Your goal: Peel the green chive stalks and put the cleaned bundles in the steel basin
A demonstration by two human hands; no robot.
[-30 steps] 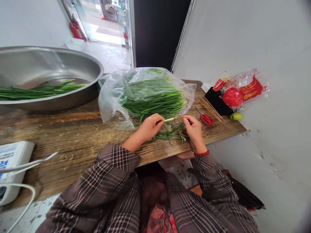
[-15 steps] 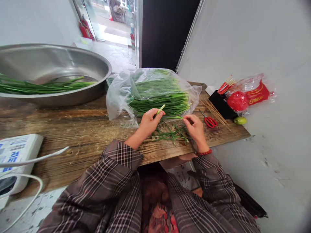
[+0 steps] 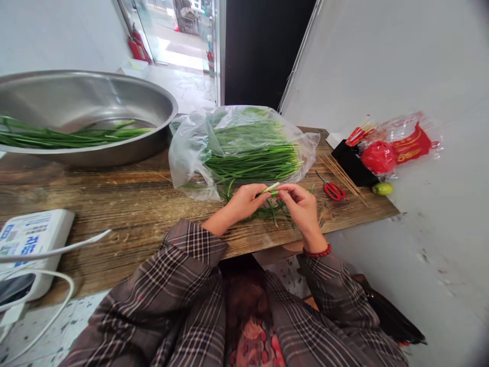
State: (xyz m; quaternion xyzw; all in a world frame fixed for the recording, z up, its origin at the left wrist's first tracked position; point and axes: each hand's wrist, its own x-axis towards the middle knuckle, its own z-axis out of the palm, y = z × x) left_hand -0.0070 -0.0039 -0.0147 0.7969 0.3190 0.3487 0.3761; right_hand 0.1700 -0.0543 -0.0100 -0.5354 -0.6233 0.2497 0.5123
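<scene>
- Fingers of the left hand [image 3: 246,202] grasp a slim green stalk [image 3: 272,188] with a pale end; the right hand [image 3: 300,203] pinches at it, fingertips close to the left's.
- The stalk is above the wooden table [image 3: 130,204], over loose green scraps [image 3: 275,215] and just on the near side of the plastic bag [image 3: 191,155].
- It should weigh almost nothing, bend easily and perhaps feel slick if damp; the pale end looks firmer, the green length softer and likely to crease or tear under a hard squeeze.
- A light thumb-and-finger pinch just behind the pale end would probably hold best, with the other hand supporting the green part.
- The fingers cover much of the stalk, so its full length and whether it is one piece or several cannot be told. Both hands partly hide the scraps.
- Cloudy film blurs the upper part of the green bundle [image 3: 254,165] in the bag.
- Greens [image 3: 76,137] in the metal basin [image 3: 99,156] run out past the left edge, as does the basin; its near wall hides part of the bottom.
</scene>
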